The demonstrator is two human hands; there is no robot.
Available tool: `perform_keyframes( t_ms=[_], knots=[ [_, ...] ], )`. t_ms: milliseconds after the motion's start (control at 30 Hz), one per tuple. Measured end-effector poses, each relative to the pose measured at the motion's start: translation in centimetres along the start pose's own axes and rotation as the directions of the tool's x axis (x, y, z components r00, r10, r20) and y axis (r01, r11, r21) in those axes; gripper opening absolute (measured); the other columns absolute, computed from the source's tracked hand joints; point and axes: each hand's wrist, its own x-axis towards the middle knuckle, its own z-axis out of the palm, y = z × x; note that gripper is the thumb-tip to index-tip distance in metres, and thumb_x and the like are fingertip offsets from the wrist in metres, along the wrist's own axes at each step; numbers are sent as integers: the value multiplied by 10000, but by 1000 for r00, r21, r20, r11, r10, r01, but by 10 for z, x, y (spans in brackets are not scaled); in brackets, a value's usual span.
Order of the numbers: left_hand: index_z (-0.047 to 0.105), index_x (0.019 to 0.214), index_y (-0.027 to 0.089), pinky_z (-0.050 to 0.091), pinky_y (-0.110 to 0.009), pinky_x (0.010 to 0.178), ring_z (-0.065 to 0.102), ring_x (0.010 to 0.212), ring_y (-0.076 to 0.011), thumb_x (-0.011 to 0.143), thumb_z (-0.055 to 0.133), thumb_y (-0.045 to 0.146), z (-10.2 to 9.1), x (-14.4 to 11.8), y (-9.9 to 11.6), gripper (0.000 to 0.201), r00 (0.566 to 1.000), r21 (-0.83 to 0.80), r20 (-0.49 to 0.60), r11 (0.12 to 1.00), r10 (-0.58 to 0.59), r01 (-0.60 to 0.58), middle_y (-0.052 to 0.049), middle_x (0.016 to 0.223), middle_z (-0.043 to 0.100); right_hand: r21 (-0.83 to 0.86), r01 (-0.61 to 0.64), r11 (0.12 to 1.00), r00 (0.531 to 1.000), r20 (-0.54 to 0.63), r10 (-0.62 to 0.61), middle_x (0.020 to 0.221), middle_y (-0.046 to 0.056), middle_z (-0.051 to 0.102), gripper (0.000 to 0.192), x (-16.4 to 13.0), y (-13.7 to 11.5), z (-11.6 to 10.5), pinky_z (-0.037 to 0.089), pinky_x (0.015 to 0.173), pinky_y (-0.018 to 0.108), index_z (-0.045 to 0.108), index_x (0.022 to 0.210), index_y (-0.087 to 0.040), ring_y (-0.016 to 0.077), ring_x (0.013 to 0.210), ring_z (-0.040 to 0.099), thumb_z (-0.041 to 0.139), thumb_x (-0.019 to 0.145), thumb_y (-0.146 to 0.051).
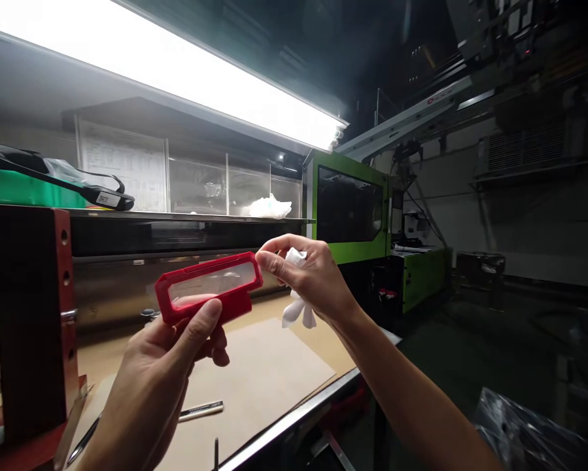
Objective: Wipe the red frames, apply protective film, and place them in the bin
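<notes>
Red plastic fills my view first: a long rectangular frame point(208, 288) with a clear window set into it, held up in front of me above the bench point(274, 386). My left hand point(161, 366) has its grip closed on the frame's lower left edge, thumb pressed against the front and fingers curled behind, so the frame sits tilted, its right end higher. My right hand point(313, 278) has its grip pinched on a small white cloth point(297, 307), fingertips touching the frame's right end while the loose cloth hangs down below my palm. Under both hands lies a sheet of brown cardboard point(264, 373) covering the bench top, and on it, near my left wrist, rests a slim metal tool point(200, 411). At my left stands a dark red block point(33, 320) with holes along its edge. Behind the bench runs a shelf point(190, 216) carrying a white crumpled bag point(270, 207) and, further left, a black part point(53, 175) on a green tray point(23, 190). A bright strip lamp point(176, 72) glows overhead, and a green machine point(352, 209) stands beyond the bench's right end.
</notes>
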Motion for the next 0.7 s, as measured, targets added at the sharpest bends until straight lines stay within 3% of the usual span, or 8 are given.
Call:
perform_keyframes(
  t_ms=[167, 267, 367, 467, 700],
  knots=[
    [672, 737, 196, 430, -160, 460, 508, 489, -110, 602, 750, 513, 1, -2, 5, 354, 999, 3, -15, 999, -36, 36, 12, 508, 585, -81, 28, 996, 1000, -1, -29, 584, -36, 530, 147, -2, -7, 4, 336, 458, 208, 644, 749, -154, 62, 496, 439, 688, 742, -294],
    [695, 775, 168, 426, -154, 441, 523, 502, -114, 570, 777, 501, 4, -2, 10, 399, 996, -16, -30, 997, -80, 80, -10, 525, 618, -233, 140, 962, 989, -23, -149, 583, -32, 564, 117, -9, -10, 10, 383, 483, 217, 640, 765, -163, 75, 497, 484, 630, 787, -278],
    [709, 764, 147, 478, -171, 480, 550, 527, -129, 535, 796, 509, 6, -2, 12, 438, 993, -42, -50, 994, -106, 104, -29, 547, 643, -434, 332, 837, 931, 5, -366, 630, -15, 615, 117, -17, -5, 17, 428, 544, 228, 632, 784, -173, 85, 529, 527, 567, 828, -260],
    [704, 727, 152, 507, -182, 522, 577, 567, -136, 561, 795, 490, 6, -2, 11, 387, 994, -72, -41, 992, -103, 100, -22, 585, 652, -519, 480, 707, 855, 97, -510, 702, 8, 662, 115, -23, 3, 24, 440, 574, 220, 620, 825, -174, 91, 576, 566, 518, 854, -219],
    [681, 940, 146, 548, -291, 704, 630, 783, -194, 689, 714, 488, 6, 2, 13, 425, 982, -124, 92, 976, -167, 178, -60, 818, 693, -545, 535, 645, 832, 209, -514, 746, 24, 696, 161, -31, 11, 32, 426, 578, 221, 617, 873, -157, 100, 608, 593, 464, 902, -196]
  ],
)
